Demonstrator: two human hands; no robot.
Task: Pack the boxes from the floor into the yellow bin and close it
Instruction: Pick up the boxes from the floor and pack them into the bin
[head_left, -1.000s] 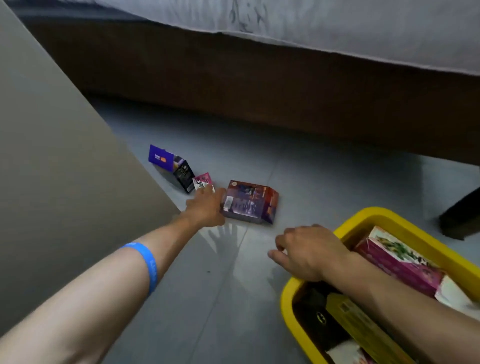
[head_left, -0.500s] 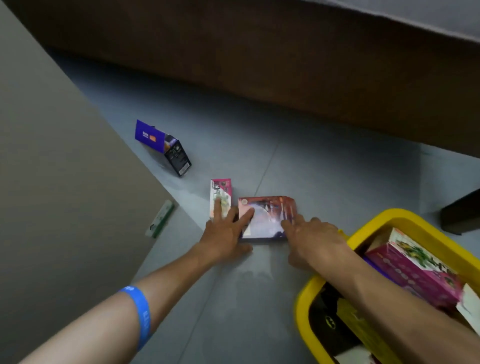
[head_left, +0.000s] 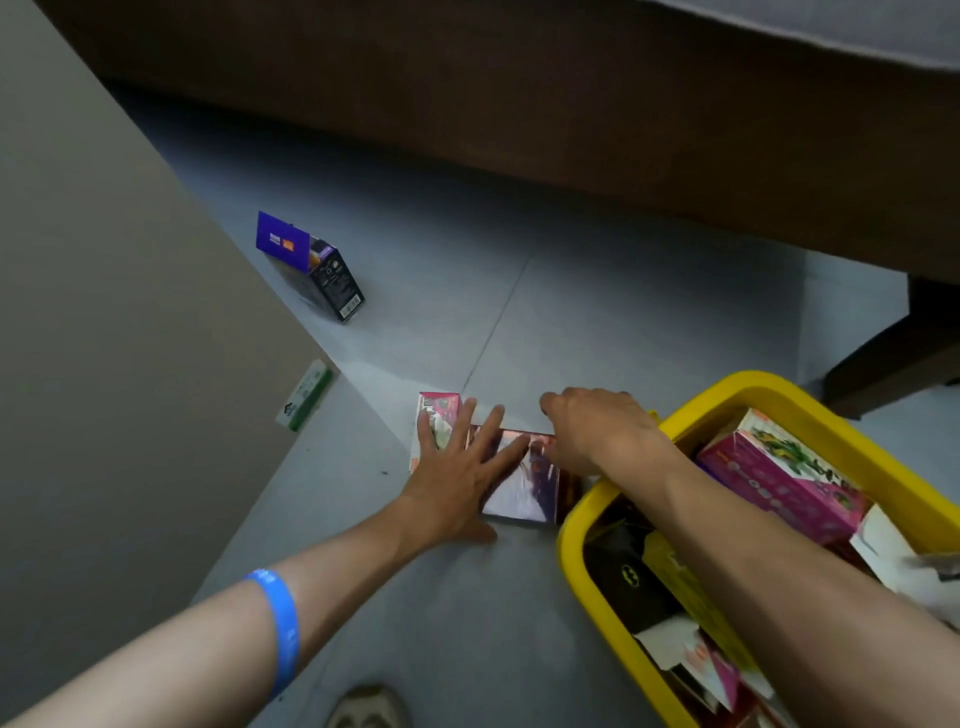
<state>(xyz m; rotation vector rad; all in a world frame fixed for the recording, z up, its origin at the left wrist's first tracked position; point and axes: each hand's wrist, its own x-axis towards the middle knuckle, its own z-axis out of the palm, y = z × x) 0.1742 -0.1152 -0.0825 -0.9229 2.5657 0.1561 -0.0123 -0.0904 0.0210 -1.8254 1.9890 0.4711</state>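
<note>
The glossy box (head_left: 524, 480) lay flat beside the yellow bin (head_left: 582, 545), long axis pointing away; left hand (head_left: 457, 478) pressed it flat-fingered, right hand (head_left: 592, 431) gripped its far edge

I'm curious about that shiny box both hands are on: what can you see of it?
The shiny box is a flat carton with a glossy, reddish-purple printed face that catches the light. It lies flat on the grey floor, beside the yellow bin. The left hand rests spread on it; the right hand grips its far edge. A small pink box lies alongside.
</note>
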